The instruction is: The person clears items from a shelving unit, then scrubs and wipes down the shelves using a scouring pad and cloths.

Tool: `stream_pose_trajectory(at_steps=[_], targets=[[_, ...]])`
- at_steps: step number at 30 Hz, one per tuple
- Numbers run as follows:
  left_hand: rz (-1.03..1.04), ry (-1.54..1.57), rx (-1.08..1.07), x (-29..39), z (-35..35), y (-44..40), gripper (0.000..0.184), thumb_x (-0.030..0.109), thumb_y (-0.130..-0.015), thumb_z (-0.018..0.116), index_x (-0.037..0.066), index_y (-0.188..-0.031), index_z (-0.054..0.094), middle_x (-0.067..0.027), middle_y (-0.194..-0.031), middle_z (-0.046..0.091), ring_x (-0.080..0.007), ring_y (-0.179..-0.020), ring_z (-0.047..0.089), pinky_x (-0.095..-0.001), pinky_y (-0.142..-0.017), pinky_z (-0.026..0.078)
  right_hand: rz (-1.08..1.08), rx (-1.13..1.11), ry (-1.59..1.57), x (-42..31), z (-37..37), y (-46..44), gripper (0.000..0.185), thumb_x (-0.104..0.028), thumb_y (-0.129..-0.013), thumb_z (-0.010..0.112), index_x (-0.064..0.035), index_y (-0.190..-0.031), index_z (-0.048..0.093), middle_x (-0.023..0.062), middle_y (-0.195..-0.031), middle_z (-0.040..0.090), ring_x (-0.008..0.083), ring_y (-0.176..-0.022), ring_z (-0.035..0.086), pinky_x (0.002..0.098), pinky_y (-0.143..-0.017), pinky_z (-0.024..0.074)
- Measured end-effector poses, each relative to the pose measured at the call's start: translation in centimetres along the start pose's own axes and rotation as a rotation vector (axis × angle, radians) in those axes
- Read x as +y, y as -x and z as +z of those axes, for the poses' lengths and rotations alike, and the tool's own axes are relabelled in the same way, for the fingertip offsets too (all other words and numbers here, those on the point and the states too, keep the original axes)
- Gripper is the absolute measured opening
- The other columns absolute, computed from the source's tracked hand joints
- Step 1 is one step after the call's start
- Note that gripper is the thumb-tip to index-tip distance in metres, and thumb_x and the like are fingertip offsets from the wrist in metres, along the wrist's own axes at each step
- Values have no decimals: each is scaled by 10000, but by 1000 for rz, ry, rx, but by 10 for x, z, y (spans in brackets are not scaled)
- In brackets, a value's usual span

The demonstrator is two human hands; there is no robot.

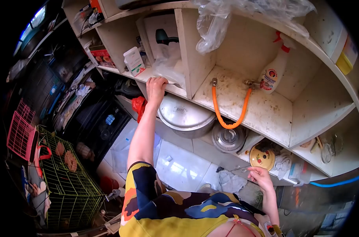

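Note:
My left hand [156,87] is closed at the front edge of the middle shelf [175,89]. A thin, flat metallic piece [174,84] sticks out from its fingers over the shelf board; its kind is unclear. Just behind stand a white box [134,61] with red and green print and a crumpled clear plastic bag [168,63]. Lower down at the right, my right hand [260,178] has thumb and fingers pinched together. Something small and thin seems to be between them, too small to name. Close above it is a yellow patterned lid [262,157].
An orange hose [231,125] loops over the shelf edge beside a spray bottle [273,75]. Below are a large lidded pot [185,114] and a smaller metal lid [228,136]. Plastic sheeting [258,8] hangs from above. A green wire cage [71,181] stands on the left.

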State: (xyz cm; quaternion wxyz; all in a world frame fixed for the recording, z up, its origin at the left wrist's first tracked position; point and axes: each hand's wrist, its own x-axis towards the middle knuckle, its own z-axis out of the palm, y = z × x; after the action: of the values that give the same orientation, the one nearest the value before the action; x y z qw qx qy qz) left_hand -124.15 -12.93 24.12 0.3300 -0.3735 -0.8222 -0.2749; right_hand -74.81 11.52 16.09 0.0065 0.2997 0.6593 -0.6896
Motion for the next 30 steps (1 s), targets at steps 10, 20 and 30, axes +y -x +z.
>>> stream_pose_trajectory(at_steps=[10, 20, 30], targets=[[-159, -11, 18, -6, 27, 0, 137, 95, -750, 639, 108, -886, 645, -89, -952, 585, -302, -942, 551, -394, -777, 462, -145, 102, -32, -14, 2, 8, 231, -111, -884, 574, -3, -1085, 606, 18, -759, 630, 61, -644, 544, 194, -578, 433], [-175, 53, 80, -32, 43, 12, 183, 5, -774, 583, -41, -951, 568, -198, -940, 571, -353, -901, 535, -420, -824, 424, -216, 191, 17, -9, -27, 20, 245, -142, -888, 576, 2, -1083, 609, 25, -769, 635, 76, -639, 551, 215, -578, 456], [-111, 86, 489, 79, -12, 16, 288, 123, -871, 575, -19, -1119, 547, -194, -1094, 538, -350, -1000, 511, -433, -863, 411, -521, 557, 0, -34, -94, 46, 177, -97, -860, 574, -8, -999, 637, 41, -757, 658, 98, -688, 612, 236, -632, 498]])
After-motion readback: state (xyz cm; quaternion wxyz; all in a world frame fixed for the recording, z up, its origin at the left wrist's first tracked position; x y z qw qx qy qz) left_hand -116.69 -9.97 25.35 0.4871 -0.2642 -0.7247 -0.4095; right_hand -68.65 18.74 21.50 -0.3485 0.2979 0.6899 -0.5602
